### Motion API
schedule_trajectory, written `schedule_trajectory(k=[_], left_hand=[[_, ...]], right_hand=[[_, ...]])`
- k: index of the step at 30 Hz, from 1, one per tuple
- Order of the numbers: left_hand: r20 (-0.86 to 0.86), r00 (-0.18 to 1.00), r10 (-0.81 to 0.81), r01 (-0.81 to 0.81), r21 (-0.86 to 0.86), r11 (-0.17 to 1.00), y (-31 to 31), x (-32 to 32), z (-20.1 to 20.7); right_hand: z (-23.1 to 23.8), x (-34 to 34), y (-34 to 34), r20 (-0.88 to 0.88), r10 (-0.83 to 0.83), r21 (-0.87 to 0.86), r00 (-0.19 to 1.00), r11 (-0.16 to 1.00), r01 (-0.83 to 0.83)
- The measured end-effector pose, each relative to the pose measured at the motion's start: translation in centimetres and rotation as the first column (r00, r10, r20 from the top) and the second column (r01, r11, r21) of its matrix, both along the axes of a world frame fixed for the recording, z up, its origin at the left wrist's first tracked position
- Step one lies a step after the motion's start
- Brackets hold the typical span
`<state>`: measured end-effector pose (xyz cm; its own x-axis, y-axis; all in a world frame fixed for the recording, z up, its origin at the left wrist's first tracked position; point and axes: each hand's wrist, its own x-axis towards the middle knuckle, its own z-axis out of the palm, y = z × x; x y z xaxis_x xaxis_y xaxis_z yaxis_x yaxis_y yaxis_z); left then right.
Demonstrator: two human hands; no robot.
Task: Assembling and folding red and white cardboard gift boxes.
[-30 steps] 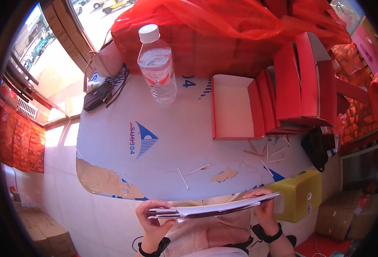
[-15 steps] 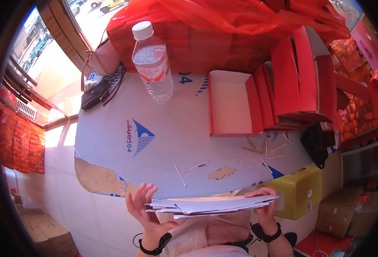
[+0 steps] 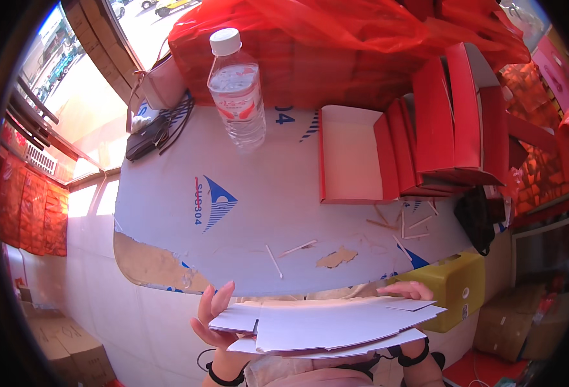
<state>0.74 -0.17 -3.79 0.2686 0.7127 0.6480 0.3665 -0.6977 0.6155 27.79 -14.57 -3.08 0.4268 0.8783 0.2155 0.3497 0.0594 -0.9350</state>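
Note:
A small stack of flat white cardboard sheets (image 3: 342,324), with notched flaps like unfolded box blanks, is held level in front of my body, just past the table's near edge. My left hand (image 3: 216,315) is at its left end, fingers rising past the edge and thumb hidden beneath the card. At the far right corner, the fingers of my right hand (image 3: 410,290) curl over the back edge; the rest of that hand is behind the sheets. Beyond them, an open red box (image 3: 356,158) with a pale inside lies on the table, beside several stacked red boxes (image 3: 449,122).
The table (image 3: 278,226) carries a clear water bottle (image 3: 238,97), thin white sticks (image 3: 274,261) and a torn brown scrap (image 3: 337,258). A large red plastic bag (image 3: 297,58) covers the back. A yellow stool (image 3: 455,287) stands at the right; cardboard boxes (image 3: 71,345) sit lower left.
The stack has tilted so more of its upper face shows, and it now sits lower. My left hand, earlier spread wide at the end, has closed in on the sheets. My right hand shifted slightly right.

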Motion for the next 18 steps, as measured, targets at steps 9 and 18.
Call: schedule_trajectory(k=[9,18], left_hand=[[0.411,0.911,-0.042,0.212,-0.377,0.901,0.1,0.7,-1.8],[0.054,0.998,-0.036,0.044,-0.14,0.989,-0.1,1.2,-0.7]], right_hand=[[-2.7,-0.9,0.1,-0.252,-0.113,0.043,0.961,0.991,0.128],[-2.9,-0.3,-0.2,0.018,-0.115,0.083,0.993,0.99,0.113]])
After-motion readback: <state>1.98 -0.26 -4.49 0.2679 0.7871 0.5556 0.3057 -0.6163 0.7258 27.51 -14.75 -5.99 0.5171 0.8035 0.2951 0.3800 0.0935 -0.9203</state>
